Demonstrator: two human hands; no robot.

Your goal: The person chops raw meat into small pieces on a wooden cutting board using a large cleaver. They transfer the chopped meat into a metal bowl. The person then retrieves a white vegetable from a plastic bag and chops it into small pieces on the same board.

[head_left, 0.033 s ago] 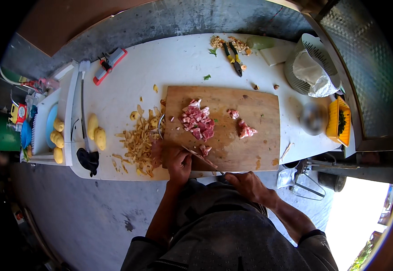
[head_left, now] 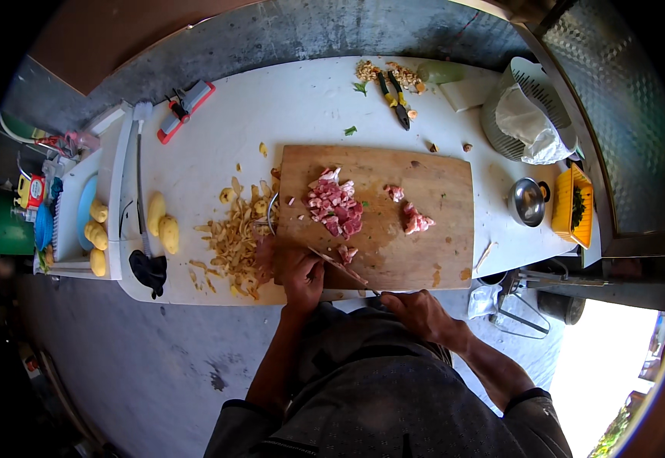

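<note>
Meat and knife on a wooden cutting board (head_left: 443, 179), with clock positions taken from the board's centre and twelve at its far edge. The knife (head_left: 336, 266) is grasped by its handle in the right hand (head_left: 418, 314), seen at five o'clock; its blade is directed up and leftward over the board's near edge. The left hand (head_left: 302, 276) is seen at eight o'clock, close beside the far end of the blade, with fingers bent – whether anything is gripped beneath them cannot be told. The main pile of cut meat (head_left: 334, 202) is heaped at ten o'clock; smaller pieces are placed at one and three, and another is set near the blade, between seven and eight. On the white bench (head_left: 248, 114), a spread of peels (head_left: 237, 237) is shown at nine o'clock, with two potatoes (head_left: 168, 234) farther out. Pliers (head_left: 399, 103) are laid at twelve, among broken shells (head_left: 407, 78). At three – well beyond the board – a metal bowl (head_left: 529, 202) is stood near a yellow basket (head_left: 564, 206).
</note>
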